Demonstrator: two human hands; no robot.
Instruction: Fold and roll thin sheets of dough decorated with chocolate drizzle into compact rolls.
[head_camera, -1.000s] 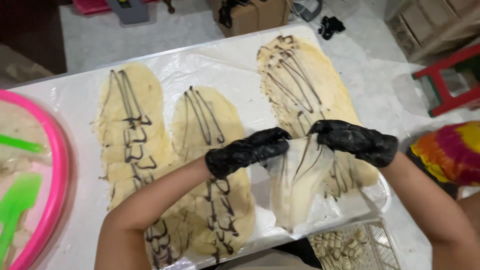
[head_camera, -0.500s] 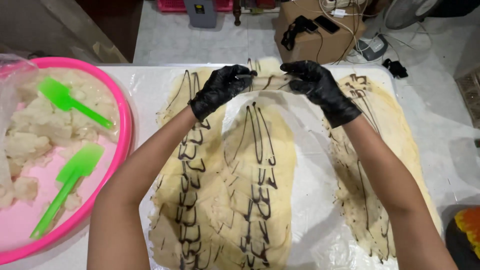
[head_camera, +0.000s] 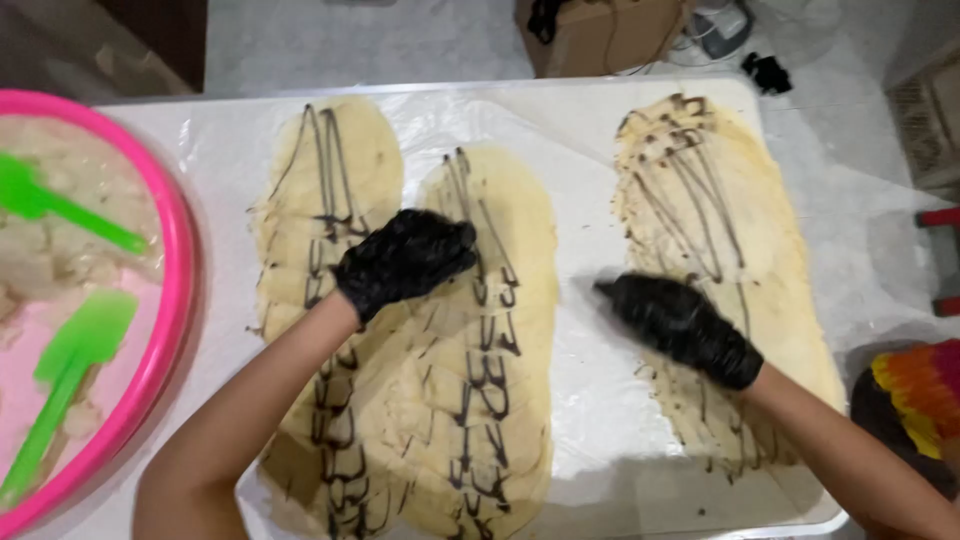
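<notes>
Black gloves cover both hands over a table (head_camera: 600, 420) spread with clear plastic sheeting. Three long slabs of pale yellow dough lie on it, each streaked with dark chocolate lines running lengthwise. The left hand (head_camera: 405, 258) rests flat, fingers loosely curled and grasping nothing, on the seam between the left slab (head_camera: 310, 200) and the middle slab (head_camera: 500, 330), roughly halfway between the table's far and near edges. These two slabs touch along their inner sides. The right hand (head_camera: 680, 325) lies palm down and released, fingers pointing toward the middle slab, on the inner edge of the right slab (head_camera: 720, 200), which sits apart from the others toward the table's right edge, with a bare strip of plastic between.

At the table's left edge stands a pink round tub (head_camera: 170, 300) holding lumps of pale dough and two green spatulas (head_camera: 70, 365). A brown cardboard box (head_camera: 600, 35) sits on the floor beyond the far edge. Something rainbow-coloured (head_camera: 915, 395) shows just off the near right corner.
</notes>
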